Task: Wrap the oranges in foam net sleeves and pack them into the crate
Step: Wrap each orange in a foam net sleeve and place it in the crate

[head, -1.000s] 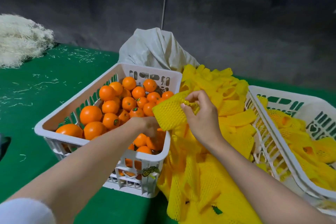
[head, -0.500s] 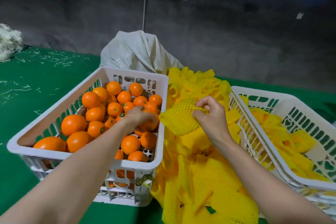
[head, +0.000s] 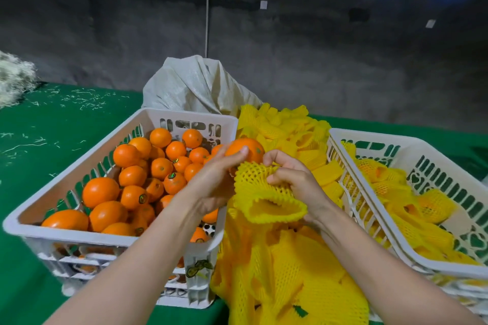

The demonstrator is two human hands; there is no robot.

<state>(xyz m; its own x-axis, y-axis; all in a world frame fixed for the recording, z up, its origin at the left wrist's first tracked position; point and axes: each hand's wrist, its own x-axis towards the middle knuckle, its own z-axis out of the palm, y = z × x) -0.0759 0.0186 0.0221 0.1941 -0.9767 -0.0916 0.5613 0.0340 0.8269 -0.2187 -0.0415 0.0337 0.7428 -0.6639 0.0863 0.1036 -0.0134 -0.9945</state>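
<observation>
My left hand (head: 215,179) grips an orange (head: 248,149) above the gap between the crates. My right hand (head: 295,179) pinches a yellow foam net sleeve (head: 264,198) right beside it, the sleeve's far end touching the orange and its near mouth gaping toward me. Several bare oranges fill the white crate (head: 66,236) on the left. The white crate (head: 396,140) on the right holds several sleeved oranges (head: 433,206).
A heap of loose yellow sleeves (head: 298,280) lies between the two crates. A grey sack (head: 195,84) stands behind the left crate. Pale shredded straw (head: 13,82) sits at the far left of the green tablecloth (head: 52,124).
My left hand has lifted an orange out of the left crate and brought it to the sleeve. My right hand still holds the sleeve, now turned with its mouth toward me.
</observation>
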